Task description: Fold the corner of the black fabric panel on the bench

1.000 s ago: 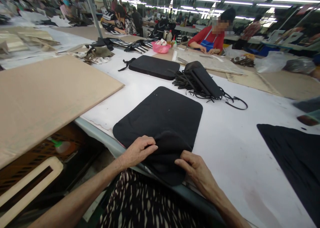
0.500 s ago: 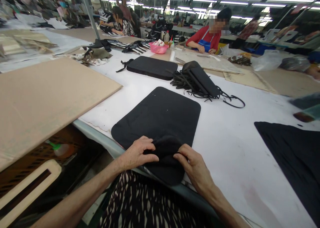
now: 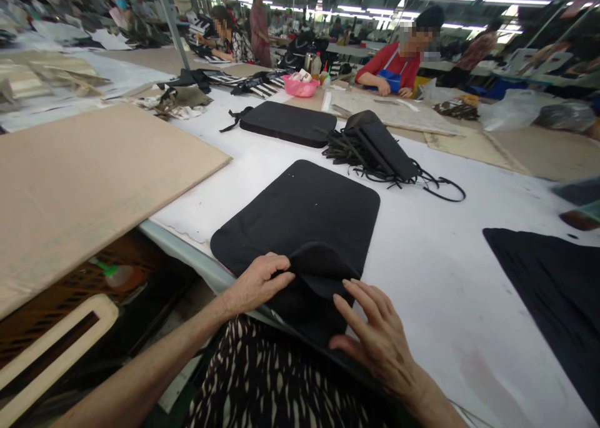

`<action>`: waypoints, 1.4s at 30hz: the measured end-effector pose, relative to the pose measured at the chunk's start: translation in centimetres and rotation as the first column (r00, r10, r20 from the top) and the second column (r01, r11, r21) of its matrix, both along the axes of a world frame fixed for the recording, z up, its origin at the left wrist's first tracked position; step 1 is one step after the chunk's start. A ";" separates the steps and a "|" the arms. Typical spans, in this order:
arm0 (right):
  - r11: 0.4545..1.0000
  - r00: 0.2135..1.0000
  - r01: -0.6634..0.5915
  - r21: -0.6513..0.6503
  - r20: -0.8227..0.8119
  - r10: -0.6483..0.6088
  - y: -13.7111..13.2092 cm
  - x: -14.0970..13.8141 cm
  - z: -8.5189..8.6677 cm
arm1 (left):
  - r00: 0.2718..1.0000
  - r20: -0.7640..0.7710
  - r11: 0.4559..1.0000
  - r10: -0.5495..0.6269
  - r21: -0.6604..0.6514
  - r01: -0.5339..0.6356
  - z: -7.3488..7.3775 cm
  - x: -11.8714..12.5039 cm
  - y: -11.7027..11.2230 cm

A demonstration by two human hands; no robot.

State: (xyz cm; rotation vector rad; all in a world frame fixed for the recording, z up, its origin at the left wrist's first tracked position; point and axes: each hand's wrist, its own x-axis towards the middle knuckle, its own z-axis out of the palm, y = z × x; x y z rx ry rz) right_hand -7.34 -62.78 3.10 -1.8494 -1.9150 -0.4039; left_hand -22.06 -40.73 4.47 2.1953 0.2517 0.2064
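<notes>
A black fabric pad [image 3: 307, 215] with rounded corners lies on the white table [image 3: 435, 278] in front of me. Its near edge is lifted into a folded flap [image 3: 319, 268]. My left hand [image 3: 255, 282] pinches that flap from the left, thumb and fingers closed on the cloth. My right hand [image 3: 375, 334] rests on the near part of the pad to the right, fingers stretched out and slightly spread, holding nothing.
A brown board [image 3: 89, 178] lies at the left. Further back sit another black pad [image 3: 285, 123] and a stack of black pieces with straps [image 3: 379, 150]. Dark cloth [image 3: 553, 297] lies at the right. Other people work at the far tables.
My right hand has let go of the bunched flap and now lies open on the pad. The flap has spread wider while my left hand keeps its pinch.
</notes>
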 end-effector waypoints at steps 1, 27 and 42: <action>1.000 0.999 0.008 0.013 0.031 -0.008 -0.1 -0.1 0.2 | 1.000 -0.002 1.000 -0.001 -0.001 0.001 0.0 0.0 0.0; 0.999 0.988 -0.017 -0.033 0.151 0.021 2.3 -2.9 1.9 | 1.000 -0.002 1.000 -0.011 0.023 0.011 -0.3 0.1 -0.1; 0.991 0.966 0.136 0.015 -0.222 -0.130 1.9 -1.3 1.8 | 0.999 0.020 0.999 0.033 0.007 -0.033 -0.4 0.2 0.0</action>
